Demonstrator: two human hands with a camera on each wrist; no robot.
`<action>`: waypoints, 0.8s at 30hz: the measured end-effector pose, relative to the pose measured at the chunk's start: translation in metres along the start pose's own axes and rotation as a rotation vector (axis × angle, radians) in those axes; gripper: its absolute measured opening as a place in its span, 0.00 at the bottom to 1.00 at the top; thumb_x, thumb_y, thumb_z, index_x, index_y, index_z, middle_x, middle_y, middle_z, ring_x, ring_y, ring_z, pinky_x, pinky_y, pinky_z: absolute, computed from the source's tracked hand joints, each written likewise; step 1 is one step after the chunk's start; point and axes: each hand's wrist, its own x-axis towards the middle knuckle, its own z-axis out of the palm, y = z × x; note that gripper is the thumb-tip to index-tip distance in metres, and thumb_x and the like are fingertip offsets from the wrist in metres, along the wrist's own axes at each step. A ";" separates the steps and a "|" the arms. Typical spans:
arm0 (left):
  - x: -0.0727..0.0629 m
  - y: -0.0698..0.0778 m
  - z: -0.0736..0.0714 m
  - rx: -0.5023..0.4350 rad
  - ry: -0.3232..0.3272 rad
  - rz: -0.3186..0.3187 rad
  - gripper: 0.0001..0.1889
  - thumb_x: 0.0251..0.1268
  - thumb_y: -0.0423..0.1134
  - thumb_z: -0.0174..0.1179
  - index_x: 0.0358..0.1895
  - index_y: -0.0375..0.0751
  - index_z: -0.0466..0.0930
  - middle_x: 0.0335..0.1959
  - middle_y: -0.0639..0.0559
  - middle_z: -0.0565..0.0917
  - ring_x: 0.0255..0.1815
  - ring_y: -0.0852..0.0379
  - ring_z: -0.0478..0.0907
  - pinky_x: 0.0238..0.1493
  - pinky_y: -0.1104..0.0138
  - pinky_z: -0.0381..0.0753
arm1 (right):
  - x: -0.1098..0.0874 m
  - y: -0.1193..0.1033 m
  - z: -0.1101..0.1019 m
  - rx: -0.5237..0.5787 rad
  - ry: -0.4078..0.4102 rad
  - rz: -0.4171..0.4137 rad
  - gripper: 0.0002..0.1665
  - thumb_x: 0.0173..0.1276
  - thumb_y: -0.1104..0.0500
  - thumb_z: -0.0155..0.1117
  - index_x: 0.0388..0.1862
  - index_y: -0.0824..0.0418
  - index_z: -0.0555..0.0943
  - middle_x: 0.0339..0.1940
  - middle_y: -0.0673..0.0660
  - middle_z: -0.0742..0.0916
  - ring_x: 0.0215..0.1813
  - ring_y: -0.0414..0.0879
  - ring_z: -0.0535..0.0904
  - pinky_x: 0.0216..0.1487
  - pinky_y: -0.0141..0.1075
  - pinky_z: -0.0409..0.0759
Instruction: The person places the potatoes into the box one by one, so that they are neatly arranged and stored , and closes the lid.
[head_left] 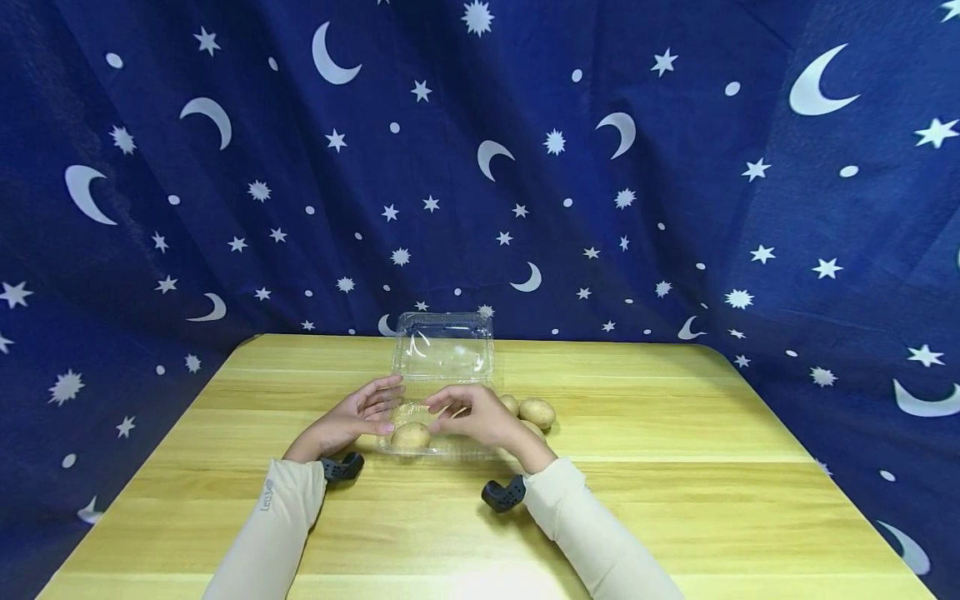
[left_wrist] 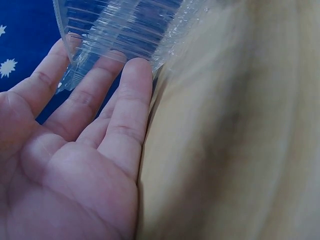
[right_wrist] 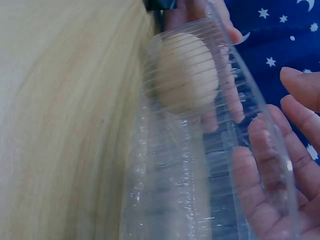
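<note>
A clear plastic clamshell container [head_left: 442, 451] sits on the table with its lid [head_left: 444, 346] raised at the back. Inside its left end lies one potato [head_left: 411, 436], seen through the ribbed wall in the right wrist view [right_wrist: 187, 74]. My left hand [head_left: 352, 419] is at the container's left end, its extended fingers touching the clear wall in the left wrist view. Over the middle of the container, my right hand [head_left: 476, 414] has loosely bent fingers and nothing in its grasp; the potato is just left of its fingertips.
Beside the container's right end, partly behind my right hand, lie a potato [head_left: 537, 412], another potato [head_left: 510, 405] and a third potato [head_left: 534, 429]. The wooden table [head_left: 637, 467] reaches back to a dark blue cloth [head_left: 570, 250] with moons and stars.
</note>
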 end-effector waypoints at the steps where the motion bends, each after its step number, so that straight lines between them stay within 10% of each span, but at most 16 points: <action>1: 0.000 0.000 0.000 0.002 0.000 0.001 0.53 0.72 0.37 0.73 0.85 0.24 0.44 0.84 0.19 0.52 0.83 0.20 0.49 0.71 0.75 0.70 | -0.001 0.001 -0.001 0.025 0.000 -0.004 0.21 0.71 0.68 0.75 0.60 0.75 0.84 0.53 0.73 0.89 0.45 0.41 0.86 0.53 0.32 0.85; 15: 0.000 0.002 0.000 0.006 0.004 0.002 0.53 0.72 0.38 0.74 0.85 0.23 0.44 0.84 0.19 0.52 0.83 0.19 0.49 0.72 0.74 0.70 | -0.014 0.001 -0.014 0.213 -0.020 0.001 0.23 0.72 0.70 0.70 0.63 0.79 0.81 0.55 0.77 0.87 0.47 0.44 0.84 0.52 0.32 0.83; 24: 0.000 0.002 0.001 -0.002 -0.003 0.017 0.52 0.71 0.36 0.73 0.85 0.22 0.44 0.83 0.18 0.53 0.83 0.19 0.49 0.73 0.72 0.71 | -0.025 0.010 -0.024 0.317 0.004 0.062 0.27 0.73 0.72 0.68 0.67 0.83 0.76 0.53 0.61 0.91 0.50 0.40 0.86 0.55 0.31 0.85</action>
